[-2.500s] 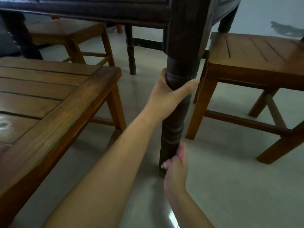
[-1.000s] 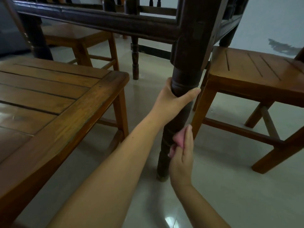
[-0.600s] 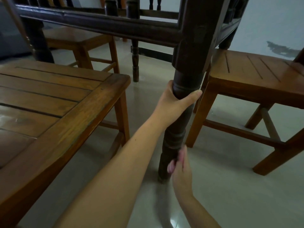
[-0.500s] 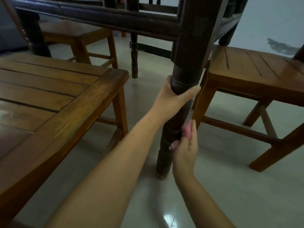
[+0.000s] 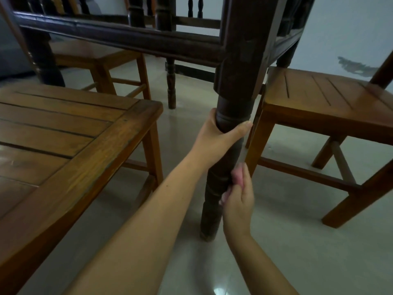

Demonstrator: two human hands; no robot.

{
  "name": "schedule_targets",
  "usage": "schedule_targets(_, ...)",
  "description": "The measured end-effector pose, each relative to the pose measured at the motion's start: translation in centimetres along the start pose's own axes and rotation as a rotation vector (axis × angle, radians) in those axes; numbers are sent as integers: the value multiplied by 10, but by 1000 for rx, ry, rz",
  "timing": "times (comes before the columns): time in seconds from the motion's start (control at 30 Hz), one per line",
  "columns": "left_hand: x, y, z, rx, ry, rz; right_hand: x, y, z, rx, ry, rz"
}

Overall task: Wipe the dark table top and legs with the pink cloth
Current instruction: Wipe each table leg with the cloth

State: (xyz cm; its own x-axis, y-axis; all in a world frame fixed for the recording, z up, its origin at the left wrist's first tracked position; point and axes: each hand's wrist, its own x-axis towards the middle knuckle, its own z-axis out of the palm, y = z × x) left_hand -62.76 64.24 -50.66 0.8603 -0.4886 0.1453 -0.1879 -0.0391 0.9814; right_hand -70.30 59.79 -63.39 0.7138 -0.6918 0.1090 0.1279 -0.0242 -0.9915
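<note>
I look from below at the dark table; its turned near leg (image 5: 214, 201) stands on the pale floor in the middle of the view, under the dark rail (image 5: 119, 39). My left hand (image 5: 221, 135) grips the leg just below its square upper block, thumb across the front. My right hand (image 5: 238, 201) holds the bunched pink cloth (image 5: 239, 176) against the right side of the leg, about halfway down. Most of the cloth is hidden in my fingers. The table top is out of view.
A brown slatted stool (image 5: 63, 141) fills the left. Another brown stool (image 5: 331, 107) stands close to the right of the leg. A third seat (image 5: 89, 54) and further dark table legs (image 5: 171, 81) stand behind. The floor is glossy tile.
My right hand with the cloth has rubbed up and down the leg, from near the foot to mid height. My left hand has kept its grip on the upper leg.
</note>
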Motion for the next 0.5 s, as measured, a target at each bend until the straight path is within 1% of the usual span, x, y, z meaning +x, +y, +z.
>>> schedule_targets(0.03,1,-1,0,9,4,5,3,-12,3,38,2,-70)
schedule_targets(0.1,1,-2,0,16,9,8,3,-14,8,-11,-3,-214)
schedule_targets(0.17,2,-2,0,12,9,2,-4,10,8,-74,-41,-267)
schedule_targets(0.2,2,-3,0,10,9,-2,-6,29,3,-92,-58,-215)
schedule_targets(0.3,3,-3,0,6,12,-7,-16,79,-20,-222,-123,62)
schedule_targets(0.4,4,-5,0,9,13,-1,-20,100,-30,-209,-225,352)
schedule_targets(0.43,4,-5,-1,7,18,0,-16,102,-28,-221,-206,419)
schedule_targets(0.5,5,-8,0,-2,23,-7,-5,95,-21,-150,-136,579)
